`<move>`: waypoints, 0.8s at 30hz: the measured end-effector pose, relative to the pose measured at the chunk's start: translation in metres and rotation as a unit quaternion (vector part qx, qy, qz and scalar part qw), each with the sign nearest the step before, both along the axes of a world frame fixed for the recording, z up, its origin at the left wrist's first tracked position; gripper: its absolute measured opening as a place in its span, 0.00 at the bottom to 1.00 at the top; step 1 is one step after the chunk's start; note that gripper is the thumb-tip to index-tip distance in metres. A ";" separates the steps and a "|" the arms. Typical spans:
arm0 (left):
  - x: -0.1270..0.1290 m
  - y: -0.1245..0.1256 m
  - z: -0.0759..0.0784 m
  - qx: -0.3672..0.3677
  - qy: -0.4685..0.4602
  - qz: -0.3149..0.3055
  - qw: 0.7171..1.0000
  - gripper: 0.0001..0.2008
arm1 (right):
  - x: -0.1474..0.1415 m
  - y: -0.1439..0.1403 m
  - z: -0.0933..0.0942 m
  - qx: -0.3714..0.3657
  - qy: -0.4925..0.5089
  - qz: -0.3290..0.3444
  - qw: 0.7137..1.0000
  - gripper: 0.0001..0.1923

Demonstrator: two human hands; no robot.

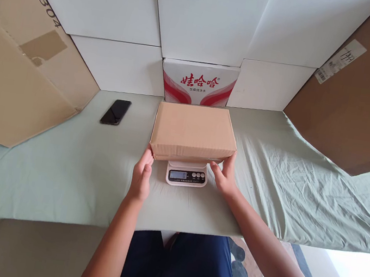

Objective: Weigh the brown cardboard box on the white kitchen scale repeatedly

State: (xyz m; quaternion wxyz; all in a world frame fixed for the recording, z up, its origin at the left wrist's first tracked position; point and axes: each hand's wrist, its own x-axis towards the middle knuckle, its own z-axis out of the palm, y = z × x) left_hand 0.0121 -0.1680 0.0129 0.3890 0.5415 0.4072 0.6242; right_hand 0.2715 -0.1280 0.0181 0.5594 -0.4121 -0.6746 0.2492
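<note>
A closed brown cardboard box (195,128) is held between my two hands, over a white digital kitchen scale (185,181). My left hand (141,176) grips its near left corner, with the fingers partly hidden along the side. At the near right corner my right hand (226,173) has the box too, thumb toward the front and fingers out of sight behind the edge. The scale's display and buttons show in front of the box, while its weighing plate is mostly covered. Whether the box rests on the plate or hangs just above it, I cannot tell.
A black smartphone (115,112) lies to the left on the pale green cloth (96,166). Behind the box stands a white and red printed carton (199,83). Large cardboard panels rise at the left (31,67) and right (366,101). The table's front edge runs just before my lap.
</note>
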 end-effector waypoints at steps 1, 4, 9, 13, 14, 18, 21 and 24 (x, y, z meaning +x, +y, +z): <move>0.000 0.000 0.000 -0.003 -0.001 0.000 1.000 0.40 | 0.000 0.000 0.000 -0.001 0.001 -0.001 1.000 0.43; 0.001 0.000 -0.002 -0.008 -0.011 0.000 1.000 0.39 | -0.001 -0.002 0.001 0.003 0.003 -0.004 1.000 0.42; 0.002 0.000 -0.003 -0.006 -0.025 -0.001 1.000 0.40 | -0.002 -0.004 0.001 0.012 -0.015 -0.017 1.000 0.43; 0.002 0.000 -0.003 -0.009 -0.024 -0.010 1.000 0.39 | -0.003 -0.004 0.000 -0.001 -0.015 -0.028 0.999 0.44; 0.002 0.000 -0.003 -0.012 -0.023 -0.011 1.000 0.39 | -0.003 -0.004 0.000 -0.008 -0.012 -0.029 0.999 0.44; 0.002 0.000 -0.003 -0.019 -0.020 -0.010 1.000 0.39 | -0.004 -0.004 -0.001 -0.021 0.007 -0.031 0.999 0.44; 0.001 0.000 -0.004 -0.020 -0.020 -0.009 1.000 0.40 | -0.004 -0.005 0.000 -0.024 0.013 -0.029 0.999 0.43; 0.001 0.000 -0.005 -0.020 -0.019 -0.006 1.000 0.40 | -0.005 -0.005 0.002 -0.030 0.021 -0.026 0.999 0.43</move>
